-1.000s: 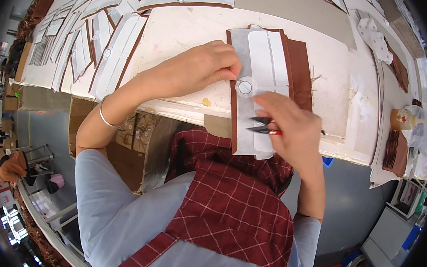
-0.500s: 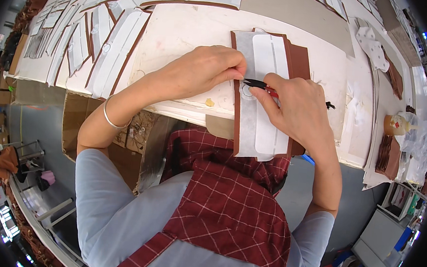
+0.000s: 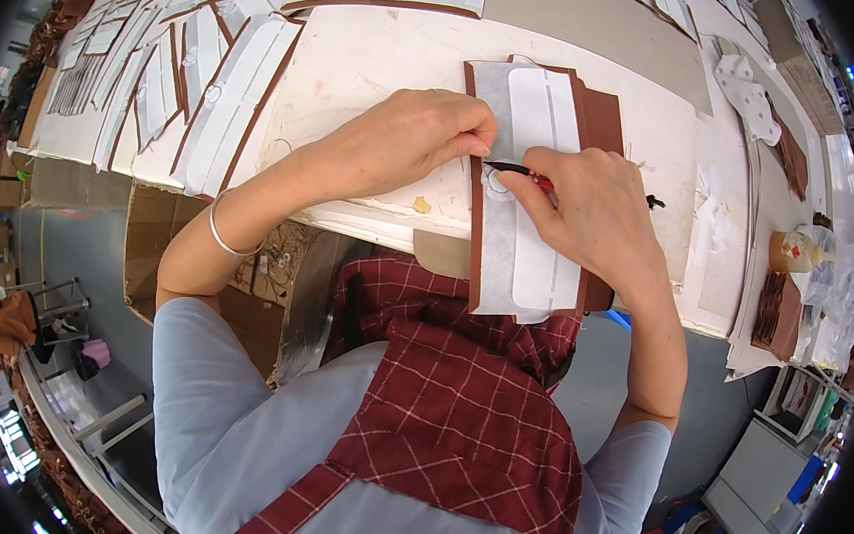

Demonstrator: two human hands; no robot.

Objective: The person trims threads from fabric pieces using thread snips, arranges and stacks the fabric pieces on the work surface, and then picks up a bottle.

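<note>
I have the left hand (image 3: 422, 138) pinched, contents unclear, at the panel's (image 3: 550, 262) left edge, the right hand (image 3: 600, 212) gripping snips (image 3: 507, 167) above.

Right side of the bench (image 3: 363, 56): yellowish bottle (image 3: 791, 253) next to a clear plastic bag (image 3: 834, 289), brown stack (image 3: 774, 312) just nearer the front edge, white spotted sheet (image 3: 746, 99) farther back. Under the bench, left: open cardboard box (image 3: 159, 251), stringy scraps (image 3: 271, 270) inside. Far left: orange-brown cloth (image 3: 9, 326) and pink item (image 3: 95, 353) by a metal frame (image 3: 114, 421); lower right, grey cabinet (image 3: 763, 459).
</note>
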